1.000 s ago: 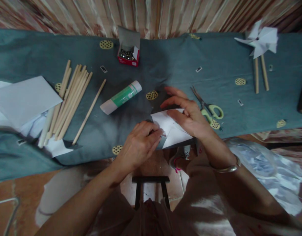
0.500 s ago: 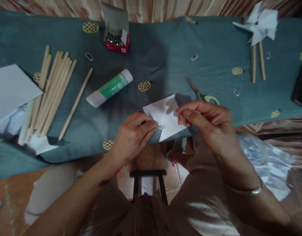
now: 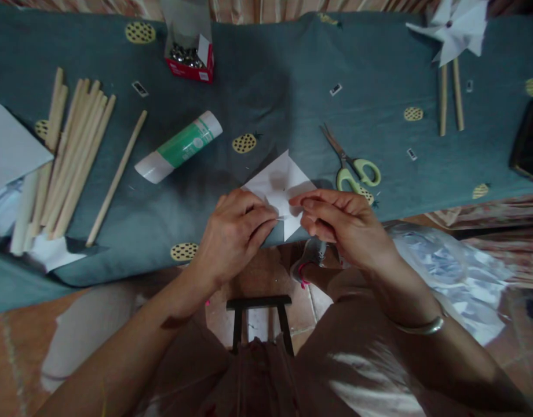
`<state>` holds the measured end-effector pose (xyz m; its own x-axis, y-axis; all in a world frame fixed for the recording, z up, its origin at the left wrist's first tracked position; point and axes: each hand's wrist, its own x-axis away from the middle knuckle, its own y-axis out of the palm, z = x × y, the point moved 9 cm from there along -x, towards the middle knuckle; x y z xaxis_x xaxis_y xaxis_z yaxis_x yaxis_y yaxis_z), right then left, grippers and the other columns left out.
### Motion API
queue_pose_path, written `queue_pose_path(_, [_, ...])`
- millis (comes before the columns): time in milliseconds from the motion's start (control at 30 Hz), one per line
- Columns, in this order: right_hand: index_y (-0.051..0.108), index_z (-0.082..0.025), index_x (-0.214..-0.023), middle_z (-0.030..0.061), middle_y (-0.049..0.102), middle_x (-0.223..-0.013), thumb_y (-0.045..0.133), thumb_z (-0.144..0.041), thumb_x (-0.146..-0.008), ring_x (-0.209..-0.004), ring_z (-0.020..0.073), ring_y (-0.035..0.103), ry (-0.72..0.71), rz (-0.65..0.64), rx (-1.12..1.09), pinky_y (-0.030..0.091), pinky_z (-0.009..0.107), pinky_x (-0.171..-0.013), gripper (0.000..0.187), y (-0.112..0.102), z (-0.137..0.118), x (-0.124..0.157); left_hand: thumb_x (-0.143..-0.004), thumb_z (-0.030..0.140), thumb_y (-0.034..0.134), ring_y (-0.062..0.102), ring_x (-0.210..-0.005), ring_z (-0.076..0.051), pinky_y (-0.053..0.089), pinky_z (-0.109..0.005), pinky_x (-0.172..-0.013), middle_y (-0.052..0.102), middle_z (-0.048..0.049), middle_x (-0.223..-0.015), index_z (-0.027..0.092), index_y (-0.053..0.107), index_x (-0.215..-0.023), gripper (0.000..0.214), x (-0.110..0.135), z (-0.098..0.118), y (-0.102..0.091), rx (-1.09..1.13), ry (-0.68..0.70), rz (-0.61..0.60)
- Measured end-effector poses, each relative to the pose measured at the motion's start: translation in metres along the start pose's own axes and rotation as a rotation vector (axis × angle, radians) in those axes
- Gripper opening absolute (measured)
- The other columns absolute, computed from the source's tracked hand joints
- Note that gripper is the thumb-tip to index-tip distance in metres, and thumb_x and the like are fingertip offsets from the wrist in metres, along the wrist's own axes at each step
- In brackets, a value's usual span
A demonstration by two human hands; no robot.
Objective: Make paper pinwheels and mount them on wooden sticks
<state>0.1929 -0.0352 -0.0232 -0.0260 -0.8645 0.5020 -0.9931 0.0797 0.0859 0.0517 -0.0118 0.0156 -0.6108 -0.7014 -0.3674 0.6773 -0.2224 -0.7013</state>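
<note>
A small white sheet of paper (image 3: 277, 179) with cut flaps lies near the table's front edge, one corner pointing away from me. My left hand (image 3: 238, 234) is closed, thumb and forefinger pinching a narrow flap at the sheet's left side. From the right, my right hand (image 3: 342, 223) has its thumb and fingers drawn together over the sheet's right edge, which they partly hide. A tiny dark mark shows near the sheet's middle. Green-handled scissors (image 3: 345, 159) lie just beyond my right hand, blades pointing away to the left.
A glue stick (image 3: 182, 147) lies left of the sheet. Farther left are several wooden sticks (image 3: 81, 159) and white paper (image 3: 14, 147). An open red box (image 3: 190, 66) of shiny metal pieces stands behind. A paper pinwheel (image 3: 457, 29) and a dark phone-like object (image 3: 529, 139) are at right.
The sheet has turned, so a corner now points away from me. My right hand has moved left and closer to my left hand, uncovering the scissors' handles. The view has shifted slightly.
</note>
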Motion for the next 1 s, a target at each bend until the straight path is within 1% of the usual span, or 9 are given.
queue_pose_path(133, [0.07,-0.015,-0.09,-0.0053,0.054,-0.054,0.063,-0.028,-0.085,-0.04,0.0035,0.032,-0.01,-0.03,0.0,0.015,0.022,-0.037,0.015,0.004,-0.001,-0.004,-0.093,0.024,0.061,0.065,-0.094,-0.023,0.055,-0.042,-0.079,0.07,-0.0059,-0.1,0.026,0.07,-0.096,0.01,0.001,-0.003,0.001,0.033,-0.013,0.002])
queue_pose_path(200, [0.071,-0.015,-0.091,-0.005,0.054,-0.054,0.063,-0.028,-0.085,-0.04,0.0036,0.031,-0.007,-0.033,-0.001,0.015,0.022,-0.037,0.016,0.005,-0.001,-0.005,-0.093,0.024,0.061,0.066,-0.096,-0.023,0.056,-0.043,-0.081,0.071,-0.0049,-0.103,0.028,0.07,-0.095,0.011,0.0,-0.004,0.001,0.054,-0.028,-0.006])
queue_pose_path(367, [0.07,-0.015,-0.09,-0.0054,0.053,-0.053,0.063,-0.028,-0.085,-0.039,0.0032,0.028,0.027,-0.032,-0.049,0.012,0.022,-0.037,0.015,0.005,0.002,-0.005,-0.093,0.019,0.06,0.067,-0.095,-0.02,0.057,-0.039,-0.085,0.072,-0.0062,-0.1,0.02,0.07,-0.096,0.01,-0.001,-0.001,0.0,0.098,-0.04,0.009])
queue_pose_path(467, [0.07,-0.015,-0.086,-0.0053,0.053,-0.053,0.063,-0.026,-0.083,-0.039,0.0028,0.029,0.035,-0.043,-0.062,0.012,0.021,-0.037,0.013,0.006,0.001,-0.004,-0.092,0.016,0.062,0.067,-0.093,-0.018,0.057,-0.034,-0.084,0.072,-0.0065,-0.098,0.017,0.071,-0.094,0.009,0.0,0.003,-0.001,0.105,-0.019,0.036])
queue_pose_path(567, [0.068,-0.015,-0.081,-0.005,0.054,-0.053,0.064,-0.024,-0.081,-0.039,0.0026,0.032,0.045,-0.06,-0.043,0.014,0.02,-0.036,0.011,0.007,0.001,-0.001,-0.09,0.015,0.064,0.067,-0.091,-0.017,0.057,-0.033,-0.083,0.072,-0.0064,-0.095,0.016,0.07,-0.092,0.007,0.001,0.004,-0.001,0.127,-0.011,0.052])
queue_pose_path(633, [0.067,-0.015,-0.078,-0.005,0.054,-0.052,0.064,-0.023,-0.081,-0.04,0.0029,0.036,0.064,-0.087,-0.003,0.017,0.019,-0.036,0.009,0.009,0.002,0.003,-0.089,0.016,0.066,0.068,-0.091,-0.018,0.057,-0.034,-0.082,0.072,-0.0066,-0.095,0.016,0.07,-0.092,0.005,0.001,0.005,0.0,0.129,0.002,0.049])
queue_pose_path(733, [0.066,-0.016,-0.074,-0.0053,0.054,-0.05,0.063,-0.022,-0.08,-0.042,0.0039,0.041,0.068,-0.123,0.08,0.021,0.019,-0.037,0.009,0.012,0.002,0.007,-0.09,0.019,0.065,0.068,-0.089,-0.019,0.058,-0.035,-0.08,0.072,-0.0053,-0.094,0.021,0.069,-0.091,0.005,0.001,0.008,0.003,0.104,0.023,0.023])
queue_pose_path(867, [0.064,-0.016,-0.071,-0.0069,0.05,-0.049,0.061,-0.02,-0.081,-0.041,0.0037,0.039,0.027,-0.117,0.109,0.024,0.02,-0.039,0.012,0.012,0.001,0.01,-0.091,0.02,0.064,0.067,-0.087,-0.019,0.057,-0.035,-0.078,0.072,-0.0048,-0.093,0.021,0.068,-0.088,0.005,0.002,0.014,0.005,0.074,0.064,0.02])
queue_pose_path(1000, [0.064,-0.017,-0.07,-0.0076,0.046,-0.047,0.06,-0.02,-0.082,-0.041,0.0036,0.036,0.032,-0.126,0.113,0.024,0.021,-0.039,0.013,0.012,0.003,0.012,-0.092,0.022,0.062,0.068,-0.088,-0.019,0.057,-0.036,-0.079,0.072,-0.0037,-0.094,0.023,0.068,-0.089,0.007,0.003,0.013,0.008,0.05,0.055,0.001])
